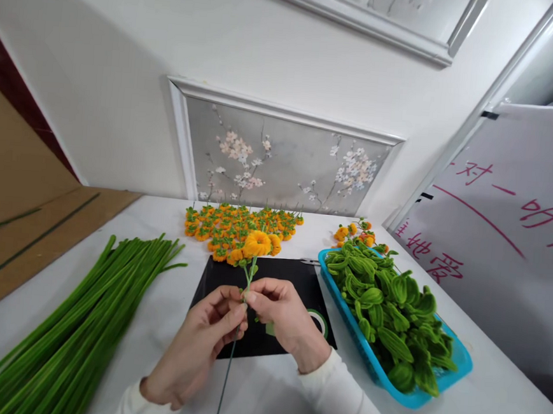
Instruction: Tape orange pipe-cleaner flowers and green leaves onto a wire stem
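Observation:
An artificial orange flower, fuzzy with green bits below its head, stands upright above both hands. Its thin green wire stem runs down through my fingers toward the front edge of the picture. My left hand pinches this stem between thumb and fingers. Right beside it, slightly higher, my right hand closes thumb and forefinger on the same stem, at a joint with a second stalk. Beneath the hands lies a black mat. A roll of green tape rests on it, partly hidden by my right hand.
Many small orange flower heads are spread at the table's back. Long green stems lie in a bundle at left. On the right, a blue basket holds fuzzy green leaves; more orange flowers lie behind it, pliers beside it.

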Available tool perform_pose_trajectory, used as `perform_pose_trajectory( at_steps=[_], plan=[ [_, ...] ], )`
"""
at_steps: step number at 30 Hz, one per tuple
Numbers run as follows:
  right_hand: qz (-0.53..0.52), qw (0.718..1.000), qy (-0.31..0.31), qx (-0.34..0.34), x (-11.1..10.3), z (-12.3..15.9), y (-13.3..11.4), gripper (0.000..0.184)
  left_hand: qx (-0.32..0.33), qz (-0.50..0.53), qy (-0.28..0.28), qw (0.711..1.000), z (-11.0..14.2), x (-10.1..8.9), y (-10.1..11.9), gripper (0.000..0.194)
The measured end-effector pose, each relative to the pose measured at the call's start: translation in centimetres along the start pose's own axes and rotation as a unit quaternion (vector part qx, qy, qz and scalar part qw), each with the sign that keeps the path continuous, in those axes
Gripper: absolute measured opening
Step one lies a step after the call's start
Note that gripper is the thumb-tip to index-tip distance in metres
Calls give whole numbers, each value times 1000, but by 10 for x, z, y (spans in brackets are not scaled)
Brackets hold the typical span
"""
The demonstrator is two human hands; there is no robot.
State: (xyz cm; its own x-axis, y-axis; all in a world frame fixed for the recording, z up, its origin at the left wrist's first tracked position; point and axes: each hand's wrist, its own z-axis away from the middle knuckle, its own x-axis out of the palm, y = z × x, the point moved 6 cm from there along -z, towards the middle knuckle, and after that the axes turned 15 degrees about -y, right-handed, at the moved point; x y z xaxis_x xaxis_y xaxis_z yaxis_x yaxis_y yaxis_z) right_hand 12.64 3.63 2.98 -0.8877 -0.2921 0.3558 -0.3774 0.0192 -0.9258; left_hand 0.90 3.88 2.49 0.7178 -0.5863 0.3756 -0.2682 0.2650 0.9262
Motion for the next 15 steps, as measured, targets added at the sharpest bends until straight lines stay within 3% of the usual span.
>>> perform_pose_trajectory(
  at_steps=[8, 15],
  plan=[
    [-42, 998, -38, -13, 3, -2, 6, 25, 28, 12, -13, 999, -1, 6, 1, 17],
    [-85, 993, -80, 16, 6, -1, 12, 33, 39, 30, -11, 999, 0, 9, 2, 19]
  ],
)
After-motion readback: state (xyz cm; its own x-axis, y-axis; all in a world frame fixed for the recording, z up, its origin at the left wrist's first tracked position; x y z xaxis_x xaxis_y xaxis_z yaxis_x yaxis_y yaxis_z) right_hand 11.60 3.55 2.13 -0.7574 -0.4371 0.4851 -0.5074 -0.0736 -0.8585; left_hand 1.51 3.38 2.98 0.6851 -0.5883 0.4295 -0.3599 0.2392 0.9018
